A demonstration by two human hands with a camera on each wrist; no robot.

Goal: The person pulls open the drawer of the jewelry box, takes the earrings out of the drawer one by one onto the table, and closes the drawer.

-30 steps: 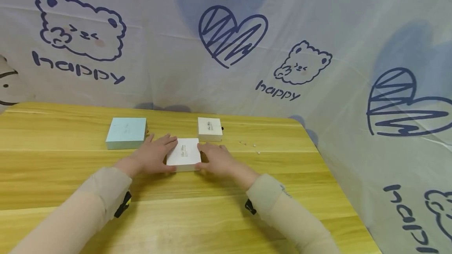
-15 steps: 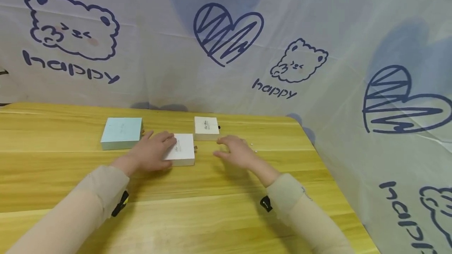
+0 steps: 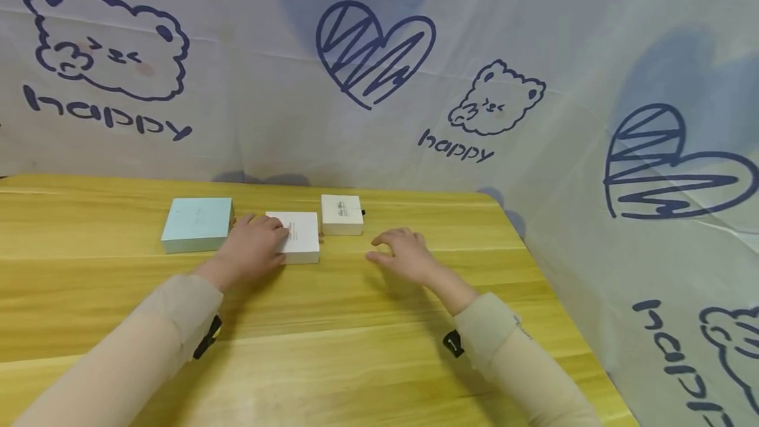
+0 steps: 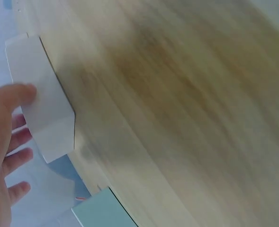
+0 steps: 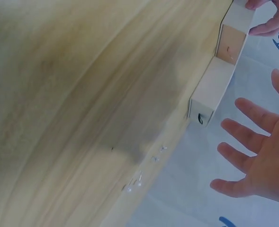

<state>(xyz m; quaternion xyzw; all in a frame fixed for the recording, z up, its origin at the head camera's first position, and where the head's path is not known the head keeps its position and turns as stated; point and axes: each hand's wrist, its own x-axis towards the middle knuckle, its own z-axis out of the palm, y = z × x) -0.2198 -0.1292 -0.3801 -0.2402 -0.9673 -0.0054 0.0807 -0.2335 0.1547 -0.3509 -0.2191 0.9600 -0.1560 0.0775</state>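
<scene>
My left hand [image 3: 252,247] grips the left end of a white drawer box [image 3: 302,236], its thumb against the front side and fingers over the top. In the left wrist view the thumb lies on the box's pale side [image 4: 44,104]. A ribbon tab shows at the box's right end. My right hand [image 3: 406,257] hovers over the table to the right, holding nothing, fingers spread in the right wrist view. Just behind and right of the gripped box stands a smaller white box [image 3: 342,213] with a black pull loop [image 5: 200,118].
A light blue box [image 3: 198,221] lies left of my left hand. Several tiny studs [image 5: 138,180] with pale heads lie near the back of the wooden table [image 3: 332,361]. Behind it hangs a white cloth [image 3: 267,104] printed with bears and hearts.
My right hand has let go of the white box and moved to the right. The left hand has shifted that box farther back, closer to the smaller white box.
</scene>
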